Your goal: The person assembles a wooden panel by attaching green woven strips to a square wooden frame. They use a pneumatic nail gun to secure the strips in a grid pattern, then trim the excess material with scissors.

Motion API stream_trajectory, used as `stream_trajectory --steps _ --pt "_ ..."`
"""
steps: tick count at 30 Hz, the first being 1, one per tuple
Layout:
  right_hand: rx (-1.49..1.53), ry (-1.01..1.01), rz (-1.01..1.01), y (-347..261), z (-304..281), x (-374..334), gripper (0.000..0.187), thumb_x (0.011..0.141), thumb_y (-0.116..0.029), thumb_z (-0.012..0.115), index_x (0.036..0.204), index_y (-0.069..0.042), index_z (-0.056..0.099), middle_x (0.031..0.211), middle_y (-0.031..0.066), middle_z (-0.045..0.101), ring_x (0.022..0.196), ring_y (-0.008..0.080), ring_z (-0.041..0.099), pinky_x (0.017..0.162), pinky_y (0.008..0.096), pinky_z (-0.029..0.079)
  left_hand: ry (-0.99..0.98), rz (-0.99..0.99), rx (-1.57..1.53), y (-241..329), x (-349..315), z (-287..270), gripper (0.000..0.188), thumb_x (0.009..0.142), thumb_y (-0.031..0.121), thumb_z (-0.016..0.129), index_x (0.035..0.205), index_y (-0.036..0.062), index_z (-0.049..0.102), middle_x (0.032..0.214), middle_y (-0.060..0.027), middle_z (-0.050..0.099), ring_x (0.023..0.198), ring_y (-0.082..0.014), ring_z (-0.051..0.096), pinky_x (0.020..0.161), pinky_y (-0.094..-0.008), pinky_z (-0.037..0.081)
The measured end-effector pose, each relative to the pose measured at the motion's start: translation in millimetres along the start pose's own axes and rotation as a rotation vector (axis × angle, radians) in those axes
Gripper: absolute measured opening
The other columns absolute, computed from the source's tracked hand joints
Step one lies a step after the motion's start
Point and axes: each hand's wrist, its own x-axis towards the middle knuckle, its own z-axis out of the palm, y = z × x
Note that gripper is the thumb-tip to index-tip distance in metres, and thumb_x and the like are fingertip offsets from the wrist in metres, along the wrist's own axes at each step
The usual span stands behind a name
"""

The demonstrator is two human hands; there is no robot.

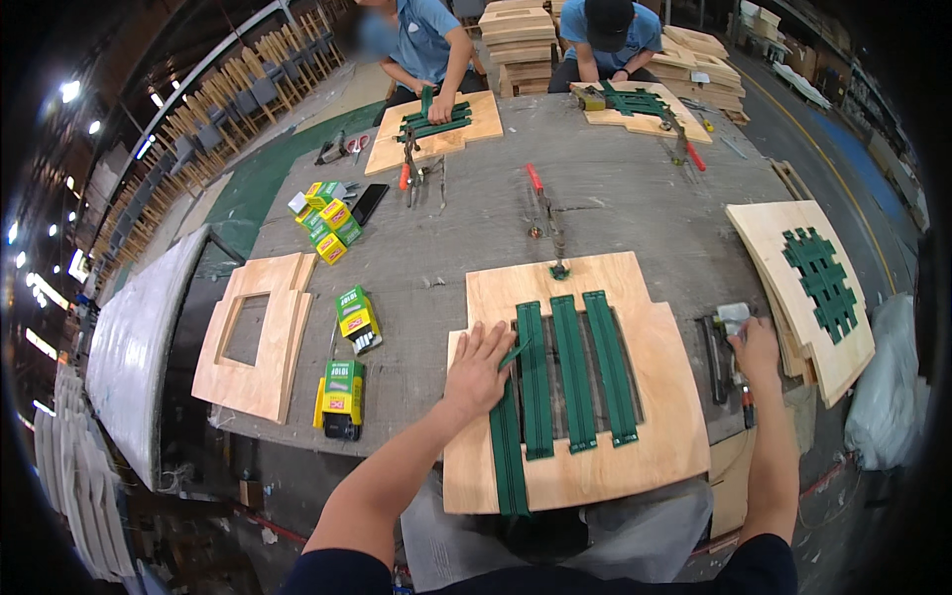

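My left hand (481,369) lies flat with fingers stretched on a light wooden panel (650,436), over the upper end of a green webbing strap (508,446). A narrow bit of that strap pokes out beside the fingers, and its lower end reaches the panel's near edge. Three more green straps (573,372) run side by side across the panel's rectangular opening. Right of the panel, my right hand (759,349) has its fingers curled on a black and silver staple gun (716,362); the fingers partly hide the grip. A red-handled clamp (540,198) stands at the panel's far edge.
Green and yellow staple boxes (342,392) and a phone (370,203) lie to the left, near stacked wooden frames (213,367). At right leans a panel with woven straps (798,288). Across the grey table (466,218) two people in blue shirts (421,45) work on similar panels.
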Motion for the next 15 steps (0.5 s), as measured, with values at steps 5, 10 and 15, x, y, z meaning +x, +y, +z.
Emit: stream_trajectory --steps 5,10,15 --pt "0.27 0.063 -0.316 -127 39 109 0.025 0.098 -0.022 0.065 0.111 -0.002 0.069 0.105 0.0181 0.072 0.102 0.0375 0.068 0.087 0.0473 0.053 -0.011 0.019 -0.029 -3 1 -6 0.069 0.094 0.025 0.066 0.157 0.0158 0.04 0.166 -0.0093 0.033 0.153 -0.0428 0.027 0.124 -0.0573 0.023" --pt "0.917 -0.34 -0.107 -315 120 249 0.041 0.105 -0.027 0.056 0.133 0.001 0.061 0.103 0.0107 0.071 0.083 0.019 0.067 0.076 0.0356 0.053 -0.081 -0.001 -0.105 -7 7 -7 0.073 0.092 0.023 0.066 0.159 0.0177 0.038 0.167 -0.0085 0.03 0.154 -0.0414 0.024 0.125 -0.0569 0.022" --pt "1.06 -0.607 0.129 -399 170 318 0.041 0.106 -0.036 0.056 0.126 0.0 0.059 0.091 0.0092 0.062 0.068 0.0186 0.061 0.057 0.0372 0.051 -0.115 -0.012 -0.135 -11 9 -6 0.075 0.093 0.027 0.063 0.161 0.0192 0.034 0.169 -0.0066 0.028 0.156 -0.0393 0.02 0.128 -0.0547 0.015"
